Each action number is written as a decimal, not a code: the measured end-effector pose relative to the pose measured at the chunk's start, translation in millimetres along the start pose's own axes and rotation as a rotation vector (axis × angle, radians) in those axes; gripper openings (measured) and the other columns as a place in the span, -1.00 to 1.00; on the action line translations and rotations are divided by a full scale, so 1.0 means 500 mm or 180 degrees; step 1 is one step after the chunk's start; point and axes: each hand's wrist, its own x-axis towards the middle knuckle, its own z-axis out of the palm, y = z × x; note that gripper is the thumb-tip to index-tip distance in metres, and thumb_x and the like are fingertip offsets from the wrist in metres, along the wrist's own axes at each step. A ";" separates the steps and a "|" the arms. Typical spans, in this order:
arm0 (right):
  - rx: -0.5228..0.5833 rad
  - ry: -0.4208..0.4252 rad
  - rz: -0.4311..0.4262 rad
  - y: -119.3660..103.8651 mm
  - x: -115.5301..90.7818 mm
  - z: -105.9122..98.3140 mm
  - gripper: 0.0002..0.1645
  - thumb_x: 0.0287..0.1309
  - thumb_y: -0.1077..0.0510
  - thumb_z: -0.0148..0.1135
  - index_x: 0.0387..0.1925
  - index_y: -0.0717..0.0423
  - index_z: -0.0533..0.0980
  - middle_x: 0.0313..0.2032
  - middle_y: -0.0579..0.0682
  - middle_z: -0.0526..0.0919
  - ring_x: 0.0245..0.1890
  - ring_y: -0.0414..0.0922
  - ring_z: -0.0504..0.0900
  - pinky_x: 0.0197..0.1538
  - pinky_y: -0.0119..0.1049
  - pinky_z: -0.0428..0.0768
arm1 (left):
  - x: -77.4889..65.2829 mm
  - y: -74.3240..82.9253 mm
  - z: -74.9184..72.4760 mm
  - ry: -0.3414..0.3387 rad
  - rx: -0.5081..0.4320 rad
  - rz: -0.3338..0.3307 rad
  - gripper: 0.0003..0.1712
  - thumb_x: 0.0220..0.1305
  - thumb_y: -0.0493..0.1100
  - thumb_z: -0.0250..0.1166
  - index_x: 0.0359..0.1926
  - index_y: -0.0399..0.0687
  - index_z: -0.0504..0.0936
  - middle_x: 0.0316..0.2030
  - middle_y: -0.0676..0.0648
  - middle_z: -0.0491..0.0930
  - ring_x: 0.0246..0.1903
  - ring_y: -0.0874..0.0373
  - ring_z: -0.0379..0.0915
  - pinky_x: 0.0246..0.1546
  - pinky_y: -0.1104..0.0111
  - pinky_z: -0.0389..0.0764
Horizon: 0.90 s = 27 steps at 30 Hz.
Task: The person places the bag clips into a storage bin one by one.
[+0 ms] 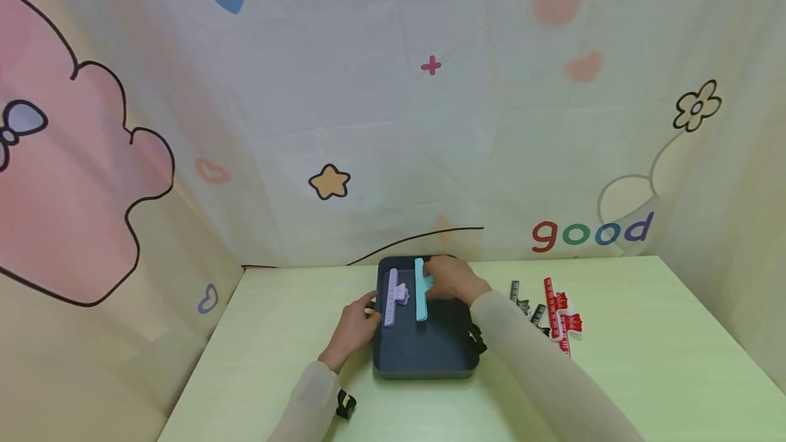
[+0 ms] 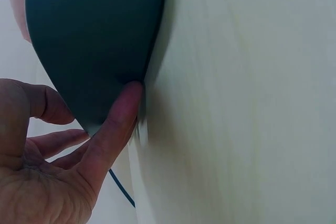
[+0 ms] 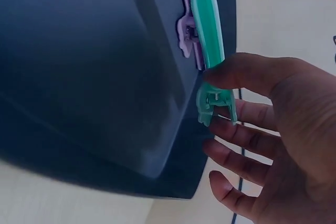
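Observation:
Over the dark grey tray (image 1: 424,357), my right hand (image 1: 456,278) pinches a teal sealing clip (image 1: 421,299) between thumb and fingers. Its long bar stands nearly lengthwise to the tray, and the spring in its handle shows in the right wrist view, by the fingertips (image 3: 224,126). A purple clip (image 1: 390,299) of the same kind lies in the tray on the left side. My left hand (image 1: 353,329) holds the tray's left edge, its thumb (image 2: 118,108) against the outer wall and the other fingers partly hidden at the rim.
Right of the tray, red clips (image 1: 555,312) lie overlapping on the pale table (image 1: 663,346). Small black-and-white clips (image 1: 516,292) lie beside them, partly hidden by my right sleeve (image 1: 522,343). A printed curtain (image 1: 368,108) hangs behind the table.

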 end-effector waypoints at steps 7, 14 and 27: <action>-0.0004 -0.0123 0.0107 0.000 0.011 0.023 -0.75 -0.02 0.08 0.41 -0.27 0.05 0.60 -0.38 -0.07 0.51 -0.34 -0.10 0.36 -0.33 -0.21 0.29 | -0.002 0.000 0.004 -0.0006 -0.0005 -0.0039 -0.39 0.28 -0.27 0.09 0.38 -0.21 0.35 0.05 -0.32 0.57 -0.23 0.04 0.62 -0.66 0.39 0.60; 0.0004 -0.0190 0.0243 -0.007 0.027 0.046 -0.78 -0.03 0.07 0.43 -0.35 0.06 0.61 -0.39 -0.07 0.49 -0.34 -0.11 0.37 -0.30 -0.22 0.33 | -0.001 -0.003 0.003 -0.0001 0.0013 -0.0065 -0.39 0.29 -0.26 0.09 0.37 -0.19 0.36 0.06 -0.31 0.57 -0.22 0.05 0.62 -0.64 0.39 0.61; 0.0060 -0.0215 0.0397 -0.022 0.041 0.063 -0.78 0.05 0.07 0.40 -0.28 0.06 0.61 -0.36 -0.05 0.52 -0.33 -0.11 0.42 -0.33 -0.25 0.35 | -0.002 0.004 0.001 0.0010 -0.0040 -0.0085 -0.39 0.30 -0.26 0.08 0.38 -0.21 0.34 0.07 -0.31 0.56 -0.23 0.06 0.59 -0.61 0.36 0.62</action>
